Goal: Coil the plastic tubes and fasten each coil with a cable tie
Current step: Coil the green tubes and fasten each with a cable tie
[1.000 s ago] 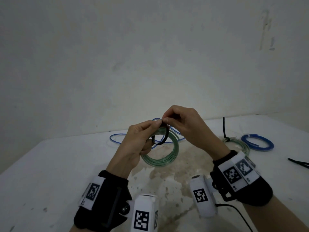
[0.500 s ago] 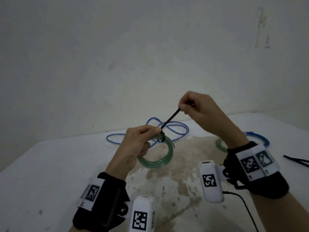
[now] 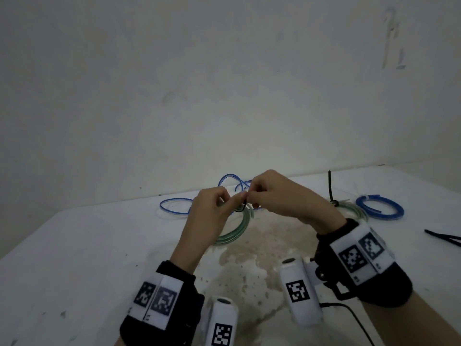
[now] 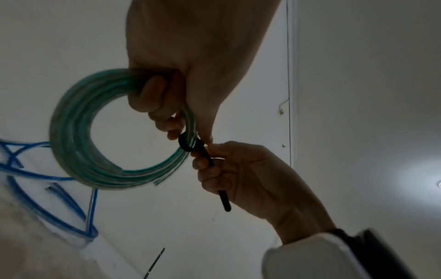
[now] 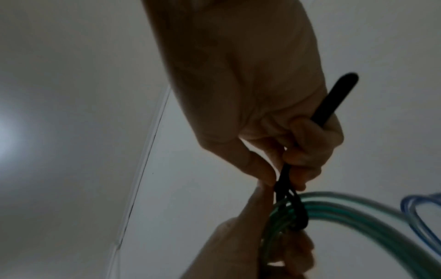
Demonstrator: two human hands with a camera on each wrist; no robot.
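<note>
My left hand (image 3: 214, 208) holds a green tube coil (image 3: 234, 233) above the white table (image 3: 74, 245), fingers curled through the coil (image 4: 78, 151). A black cable tie (image 4: 190, 145) is looped tight around the coil's strands. My right hand (image 3: 272, 196) grips the tie's free tail (image 4: 223, 198) close to the loop, thumb and fingers pinching it (image 5: 284, 177). The tail's end (image 5: 334, 98) sticks out past the right palm. Both hands meet just above the coil's top.
A loose blue tube (image 3: 199, 203) sprawls on the table behind the hands. At the right lie a tied green coil (image 3: 349, 208) with an upright tie tail and a blue coil (image 3: 379, 211). Spare black cable ties (image 3: 444, 237) lie at the right edge.
My right hand, which had pulled the tie's tail up and to the right, has come back down to the loop and grips the tail near the coil. The loop stays tight.
</note>
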